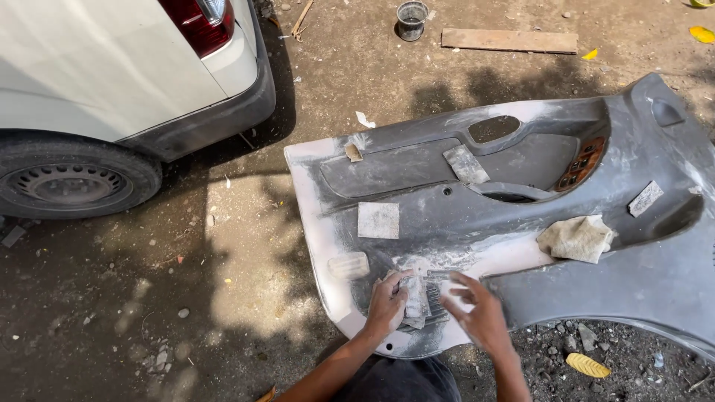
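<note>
The left hand (387, 304) presses a folded sandpaper piece (414, 299) onto the grey door panel (462, 216), beside the empty, spread right hand (477, 313).

Grey, white-dusted door panel (566, 275); white car (104, 59)

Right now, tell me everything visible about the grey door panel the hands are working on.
The grey door panel is a moulded plastic-looking car trim lying face up on dirt ground. It has an armrest recess, a handle hole and white dust. Sandpaper pieces and a cloth lie on it. The left hand presses folded sandpaper at its lower edge; the right hand hovers beside.
</note>
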